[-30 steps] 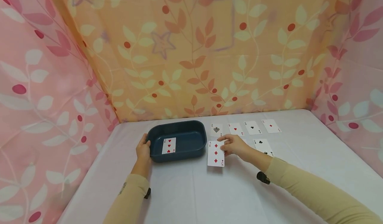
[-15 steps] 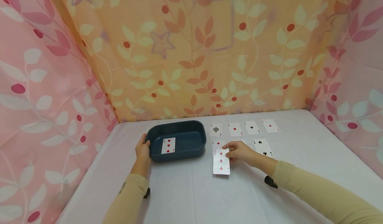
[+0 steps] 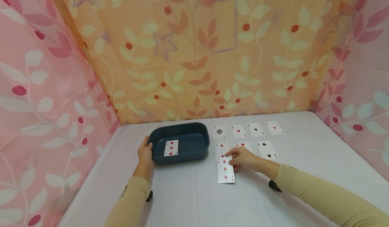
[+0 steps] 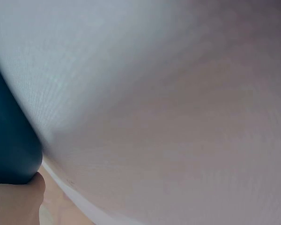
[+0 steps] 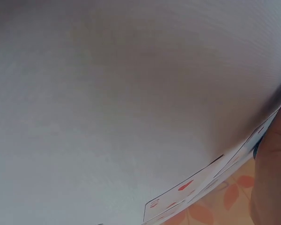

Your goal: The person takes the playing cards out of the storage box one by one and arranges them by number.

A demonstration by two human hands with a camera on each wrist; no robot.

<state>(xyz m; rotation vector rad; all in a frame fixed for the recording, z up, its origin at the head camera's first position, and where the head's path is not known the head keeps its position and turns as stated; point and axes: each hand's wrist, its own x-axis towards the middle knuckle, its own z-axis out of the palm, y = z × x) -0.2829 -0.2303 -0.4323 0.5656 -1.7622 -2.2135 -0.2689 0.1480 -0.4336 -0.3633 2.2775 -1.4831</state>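
My left hand (image 3: pixel 145 151) grips the left end of a dark blue rectangular tray (image 3: pixel 180 159). In the left wrist view, a finger (image 4: pixel 16 199) lies against the blue wall of that tray. A three of hearts (image 3: pixel 171 148) lies face up inside it. My right hand (image 3: pixel 244 158) pinches a three of diamonds (image 3: pixel 225 173) by its upper right corner. That card overlaps the lower part of a two of diamonds (image 3: pixel 221 148) in the head view. Just behind the right hand is a two of hearts (image 3: pixel 243 145), partly hidden; the right wrist view shows it as well.
Four aces make a back row: spades (image 3: pixel 219 132), hearts (image 3: pixel 238 131), clubs (image 3: pixel 256 129) and diamonds (image 3: pixel 275 128). A two of clubs (image 3: pixel 267 150) lies to the right of the two of hearts. Patterned cloth (image 3: pixel 182 68) hangs behind the white table (image 3: pixel 194 200).
The right hand has brought the three of diamonds toward me and slightly right, down below the two of diamonds, uncovering more of the twos. The left hand and tray have stayed put.
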